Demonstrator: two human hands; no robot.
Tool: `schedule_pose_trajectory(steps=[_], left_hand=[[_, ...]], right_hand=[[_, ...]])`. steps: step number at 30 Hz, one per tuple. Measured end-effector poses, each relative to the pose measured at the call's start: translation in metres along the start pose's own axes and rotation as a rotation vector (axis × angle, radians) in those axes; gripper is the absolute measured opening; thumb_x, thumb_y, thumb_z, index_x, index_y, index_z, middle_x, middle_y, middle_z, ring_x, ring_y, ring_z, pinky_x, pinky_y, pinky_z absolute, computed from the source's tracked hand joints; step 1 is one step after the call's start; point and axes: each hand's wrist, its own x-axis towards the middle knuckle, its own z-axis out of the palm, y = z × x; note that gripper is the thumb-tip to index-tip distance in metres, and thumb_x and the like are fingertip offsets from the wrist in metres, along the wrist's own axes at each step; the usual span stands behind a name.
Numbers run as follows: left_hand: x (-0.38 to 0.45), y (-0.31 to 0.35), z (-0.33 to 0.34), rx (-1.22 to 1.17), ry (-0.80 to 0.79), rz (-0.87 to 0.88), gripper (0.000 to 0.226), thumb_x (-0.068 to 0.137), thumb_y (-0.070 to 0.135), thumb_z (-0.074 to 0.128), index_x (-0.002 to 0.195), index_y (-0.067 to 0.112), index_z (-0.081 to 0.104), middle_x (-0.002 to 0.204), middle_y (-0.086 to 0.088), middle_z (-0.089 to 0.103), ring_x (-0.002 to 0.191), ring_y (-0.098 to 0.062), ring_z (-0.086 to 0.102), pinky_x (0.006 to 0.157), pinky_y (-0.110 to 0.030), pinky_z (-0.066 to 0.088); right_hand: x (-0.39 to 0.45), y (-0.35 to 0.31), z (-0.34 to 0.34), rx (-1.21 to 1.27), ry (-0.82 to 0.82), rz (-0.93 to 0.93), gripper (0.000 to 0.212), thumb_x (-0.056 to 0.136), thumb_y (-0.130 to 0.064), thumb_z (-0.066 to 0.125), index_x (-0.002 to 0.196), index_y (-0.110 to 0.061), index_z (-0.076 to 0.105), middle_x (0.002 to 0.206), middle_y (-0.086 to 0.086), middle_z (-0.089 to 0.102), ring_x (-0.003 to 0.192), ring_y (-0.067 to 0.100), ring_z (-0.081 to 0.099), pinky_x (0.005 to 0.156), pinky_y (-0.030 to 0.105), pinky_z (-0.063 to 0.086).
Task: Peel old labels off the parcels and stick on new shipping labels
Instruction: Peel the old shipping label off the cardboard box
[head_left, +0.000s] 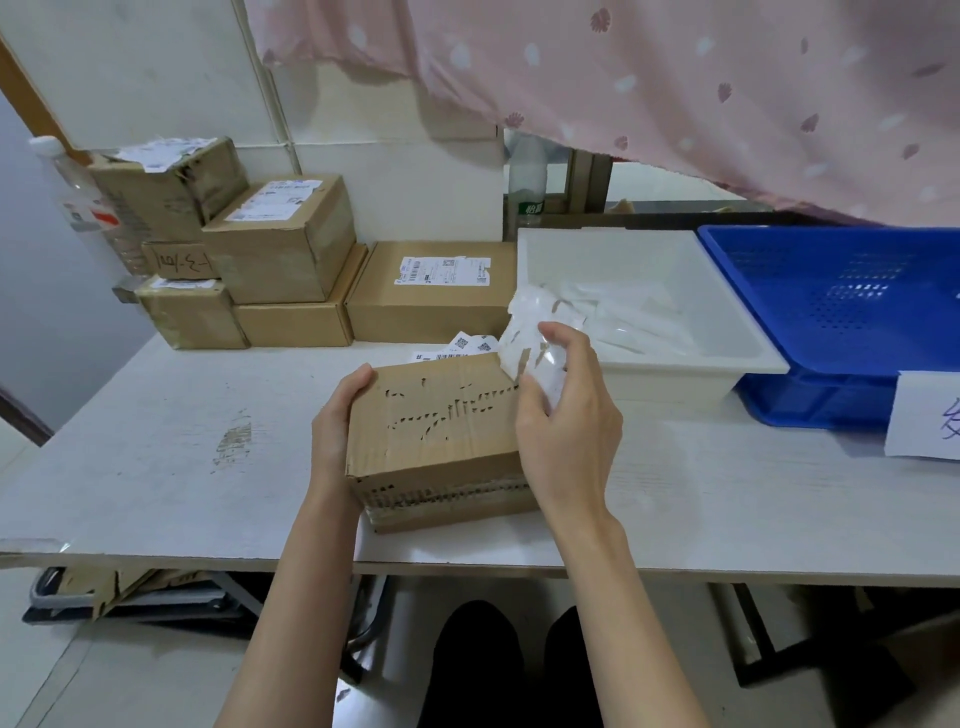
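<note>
Left hand (340, 415) curls over left edge of brown cardboard parcel (436, 441) at centre of white worktop (156, 467). Right hand (566, 415) pinches peeled white label (524, 338) at parcel's far right corner. Six stacked cardboard boxes (280, 244) behind.

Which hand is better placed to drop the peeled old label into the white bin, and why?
The right hand. It already grips the peeled label, right beside the white bin. The left hand holds the parcel on its far side from the bin.

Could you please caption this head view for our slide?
Left hand steadies a cardboard parcel while the right hand peels its old label.
</note>
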Motion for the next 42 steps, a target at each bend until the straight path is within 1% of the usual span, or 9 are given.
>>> schedule_pose_trajectory(steps=[10,16,19,26,30,34,38,40,42], left_hand=[[-0.004,0.004,0.001,0.049,0.028,0.044,0.023,0.088,0.039,0.065,0.081,0.017,0.068,0.087,-0.006,0.067,0.076,-0.022,0.064,0.069,-0.036,0.049],[-0.005,0.016,-0.004,0.164,0.051,0.102,0.021,0.093,0.036,0.059,0.093,0.022,0.075,0.093,-0.003,0.073,0.083,-0.022,0.066,0.071,-0.034,0.050],[-0.005,0.019,-0.011,0.198,0.050,0.117,0.026,0.094,0.039,0.057,0.101,0.023,0.076,0.106,-0.007,0.072,0.092,-0.025,0.065,0.076,-0.035,0.050],[-0.005,0.019,-0.014,0.223,0.089,0.157,0.027,0.094,0.042,0.057,0.100,0.023,0.075,0.106,-0.005,0.071,0.092,-0.024,0.064,0.077,-0.034,0.049],[-0.004,0.019,-0.013,0.192,0.092,0.151,0.027,0.093,0.043,0.058,0.099,0.024,0.076,0.114,-0.009,0.069,0.099,-0.028,0.062,0.083,-0.039,0.047],[-0.005,0.019,-0.011,0.181,0.094,0.157,0.029,0.094,0.043,0.057,0.106,0.023,0.074,0.116,-0.010,0.068,0.097,-0.026,0.062,0.080,-0.035,0.048],[-0.007,0.020,-0.009,0.166,0.092,0.141,0.035,0.093,0.044,0.057,0.115,0.022,0.072,0.118,-0.008,0.069,0.098,-0.025,0.063,0.079,-0.033,0.051],[-0.006,0.019,-0.011,0.156,0.090,0.130,0.036,0.091,0.045,0.059,0.115,0.023,0.072,0.122,-0.010,0.068,0.102,-0.027,0.063,0.083,-0.036,0.050],[-0.006,0.020,-0.012,0.153,0.077,0.117,0.036,0.090,0.047,0.059,0.115,0.024,0.073,0.122,-0.009,0.068,0.104,-0.027,0.063,0.082,-0.035,0.052]], right_hand=[[0.006,0.006,0.001,-0.081,0.048,-0.156,0.049,0.096,-0.006,0.050,0.136,-0.036,0.048,0.103,-0.014,0.061,0.063,0.008,0.053,0.047,0.026,0.044],[0.009,0.001,0.002,0.049,-0.066,-0.169,0.069,0.099,-0.007,0.047,0.153,-0.039,0.017,0.062,-0.009,0.045,0.060,0.016,0.042,0.056,0.022,0.037],[0.011,-0.002,0.009,0.129,-0.121,-0.121,0.079,0.101,-0.011,0.046,0.151,-0.047,-0.004,0.058,-0.002,0.040,0.058,0.017,0.042,0.062,0.026,0.037],[0.013,-0.005,0.017,0.310,-0.212,-0.031,0.086,0.098,-0.006,0.051,0.153,-0.044,-0.003,0.099,0.021,0.067,0.095,0.028,0.062,0.077,0.046,0.056],[0.013,-0.001,0.016,0.331,-0.166,-0.003,0.083,0.096,-0.004,0.055,0.155,-0.039,0.009,0.122,0.009,0.066,0.120,0.010,0.057,0.097,0.034,0.053],[0.012,-0.005,0.015,0.553,-0.211,0.109,0.072,0.098,-0.010,0.054,0.149,-0.048,0.019,0.129,0.000,0.061,0.127,0.010,0.053,0.092,0.023,0.054],[0.010,-0.005,0.016,0.615,-0.180,0.139,0.058,0.099,-0.017,0.053,0.141,-0.048,0.028,0.127,0.008,0.064,0.109,0.019,0.066,0.078,0.049,0.059],[0.011,-0.005,0.014,0.609,-0.184,0.125,0.049,0.096,-0.022,0.060,0.135,-0.040,0.035,0.112,0.000,0.070,0.078,0.018,0.067,0.070,0.040,0.060],[0.012,-0.006,0.011,0.554,-0.163,0.084,0.042,0.092,-0.020,0.066,0.124,-0.030,0.041,0.080,-0.014,0.066,0.059,0.008,0.049,0.060,0.022,0.049]])
